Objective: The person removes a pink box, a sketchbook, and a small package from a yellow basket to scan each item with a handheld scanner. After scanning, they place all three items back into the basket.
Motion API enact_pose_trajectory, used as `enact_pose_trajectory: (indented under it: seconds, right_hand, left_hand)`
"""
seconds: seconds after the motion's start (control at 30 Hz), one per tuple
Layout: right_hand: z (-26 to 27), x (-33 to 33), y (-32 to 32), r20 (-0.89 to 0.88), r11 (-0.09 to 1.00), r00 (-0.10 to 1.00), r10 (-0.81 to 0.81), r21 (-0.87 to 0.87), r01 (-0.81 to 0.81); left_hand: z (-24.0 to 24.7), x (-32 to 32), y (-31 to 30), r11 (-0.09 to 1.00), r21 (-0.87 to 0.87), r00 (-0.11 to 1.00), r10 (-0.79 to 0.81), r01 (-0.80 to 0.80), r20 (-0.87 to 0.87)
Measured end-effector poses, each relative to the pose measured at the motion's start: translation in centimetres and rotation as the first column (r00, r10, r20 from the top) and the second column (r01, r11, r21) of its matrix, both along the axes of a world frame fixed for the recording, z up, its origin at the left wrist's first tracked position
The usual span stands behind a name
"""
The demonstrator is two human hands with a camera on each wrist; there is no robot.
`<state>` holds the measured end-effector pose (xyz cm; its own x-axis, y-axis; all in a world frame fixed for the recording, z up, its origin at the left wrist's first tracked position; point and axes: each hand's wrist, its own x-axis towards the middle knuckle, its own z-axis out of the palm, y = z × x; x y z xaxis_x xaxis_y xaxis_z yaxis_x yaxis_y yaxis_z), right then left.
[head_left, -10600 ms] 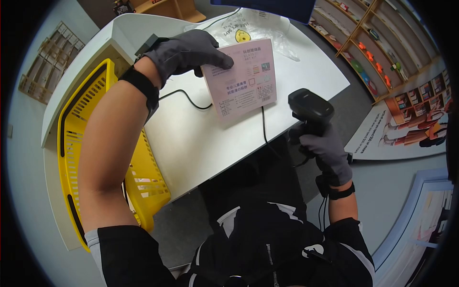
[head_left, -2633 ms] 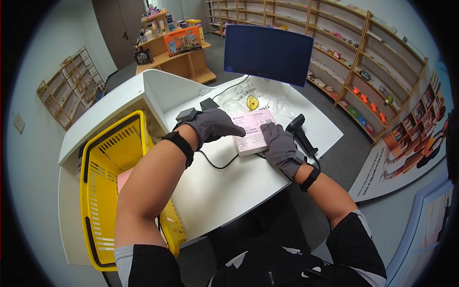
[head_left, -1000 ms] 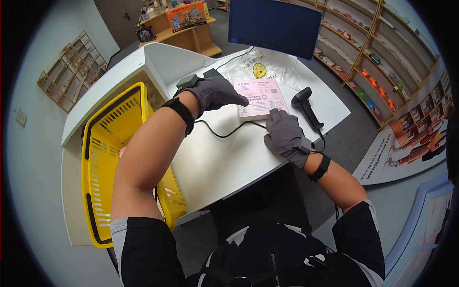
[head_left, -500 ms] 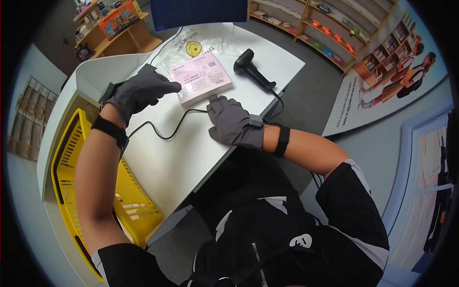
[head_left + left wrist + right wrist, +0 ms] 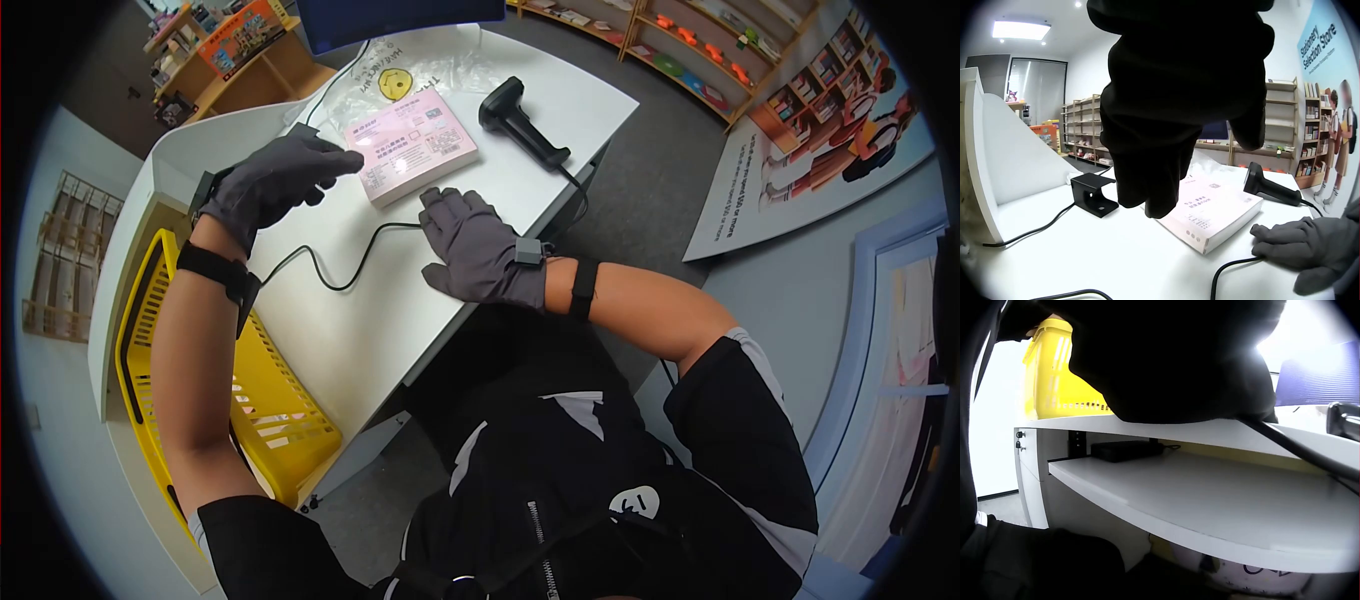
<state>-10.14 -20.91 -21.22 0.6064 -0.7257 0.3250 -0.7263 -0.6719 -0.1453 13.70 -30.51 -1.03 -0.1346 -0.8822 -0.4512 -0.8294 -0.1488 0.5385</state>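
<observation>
Right hand leaving pink box since earlier frame, resting flat on counter; left hand hovering beside box, both holding nothing. Box lying flat there, looking stiff, lightish, maybe slick; opposite edges inviting grip.

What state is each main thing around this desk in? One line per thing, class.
Pink box: lying flat, unheld
Scanner: lying down, unheld
Left hand: raised, holding nothing
Right hand: palm down, holding nothing
Plastic bag: crumpled
Monitor: dark in head view, partly cropped
Basket: upright
</observation>
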Motion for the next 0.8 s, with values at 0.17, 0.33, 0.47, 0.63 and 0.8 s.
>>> enact_pose_trajectory:
  seconds: [0.17, 0.33, 0.47, 0.63, 0.8]
  right_hand:
    - [-0.4, -0.1, -0.3, 0.038, 1.000, 0.999, 0.003, 0.006, -0.003]
    - [-0.5, -0.4, -0.3, 0.031, 1.000, 1.000, 0.003, 0.006, -0.003]
    - [-0.5, -0.3, -0.3, 0.038, 1.000, 0.999, 0.010, 0.015, -0.011]
    - [0.0, -0.3, -0.4, 0.013, 1.000, 1.000, 0.011, 0.028, -0.011]
    - [0.4, -0.8, -0.6, 0.154, 0.982, 0.988, 0.033, 0.180, -0.061]
  left_hand:
    - [2.3, 0.2, 0.3, 0.999, -0.043, 0.995, -0.006, 0.001, -0.103]
    - [5.9, 0.4, 1.9, 0.992, -0.119, 0.997, -0.044, 0.036, -0.065]
    - [8.4, 0.8, 3.6, 0.976, -0.204, 0.997, -0.074, 0.074, 0.006]
    - [11.0, 2.8, 6.7, 0.950, -0.309, 0.999, -0.021, 0.033, 0.041]
    - [14.0, 6.7, 9.8, 0.941, -0.337, 0.997, 0.044, -0.022, 0.056]
